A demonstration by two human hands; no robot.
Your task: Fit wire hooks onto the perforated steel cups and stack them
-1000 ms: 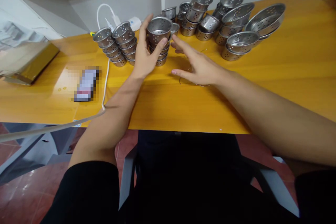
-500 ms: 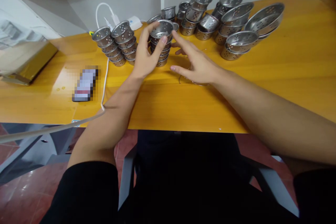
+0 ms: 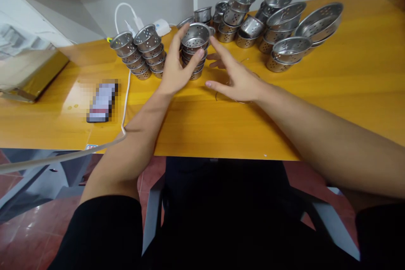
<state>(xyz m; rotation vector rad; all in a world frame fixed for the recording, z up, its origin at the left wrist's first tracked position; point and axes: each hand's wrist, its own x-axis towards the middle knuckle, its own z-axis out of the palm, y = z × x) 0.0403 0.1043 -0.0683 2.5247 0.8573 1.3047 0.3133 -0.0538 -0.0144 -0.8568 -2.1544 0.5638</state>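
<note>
A stack of perforated metal cups (image 3: 196,41) stands in the middle of the table near its back. My left hand (image 3: 179,65) curves round the left side of this stack, its thumb across the front and its index finger by the top cup's rim. On the right of the stack, my right hand (image 3: 236,76) is open, fingers spread and thumb apart. Its index fingertip is close to the top cup's rim; whether it touches I cannot tell. Under the right hand lies a thin wire-like loop (image 3: 243,102), mostly hidden.
Two more cup stacks (image 3: 147,41) lean to the left. Several perforated cups and larger bowls (image 3: 319,23) stand at the back right. A phone (image 3: 103,102), a white cable (image 3: 127,101), a white plug adapter (image 3: 162,28) and a cardboard box (image 3: 34,71) are on the left.
My left thumb has slid slightly down and to the right on the stack. The right hand has barely moved and stays open beside it.
</note>
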